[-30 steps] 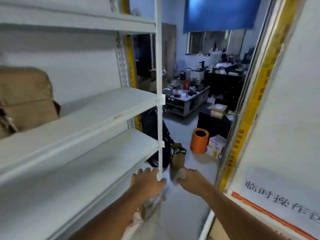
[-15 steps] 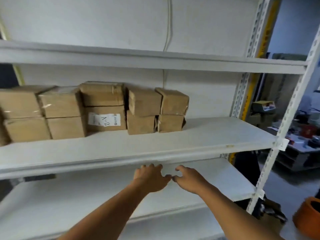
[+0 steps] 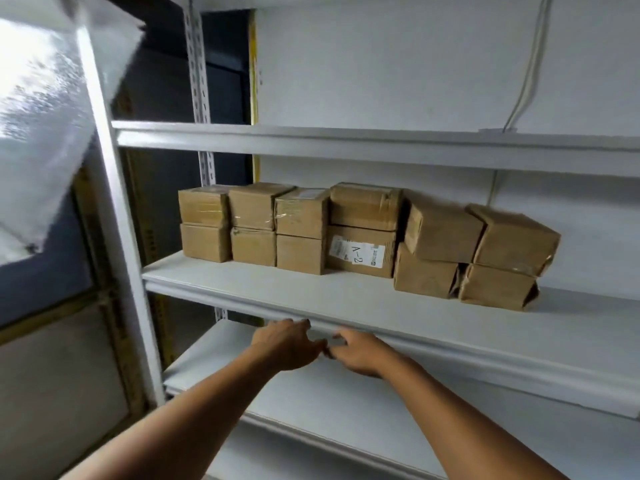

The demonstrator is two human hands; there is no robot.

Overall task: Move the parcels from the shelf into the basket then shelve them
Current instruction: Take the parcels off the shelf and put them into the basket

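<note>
- Parcels (image 3: pixel 363 237): brown boxes stacked two high in a row on the middle shelf (image 3: pixel 346 292), frame centre.
- One lower box carries a label (image 3: pixel 356 252) marked "A-2".
- Left hand (image 3: pixel 287 344) and right hand (image 3: pixel 358 353): lower centre, below the shelf edge, fingertips close together, fingers loosely curled, holding nothing.

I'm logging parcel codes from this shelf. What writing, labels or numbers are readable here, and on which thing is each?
"A-2": handwritten on the white label of the lower parcel in the fourth stack from the left.
The small print and codes on that label are too small to read.
A pale label on top of the third stack's upper parcel is blurred, unreadable.
</note>
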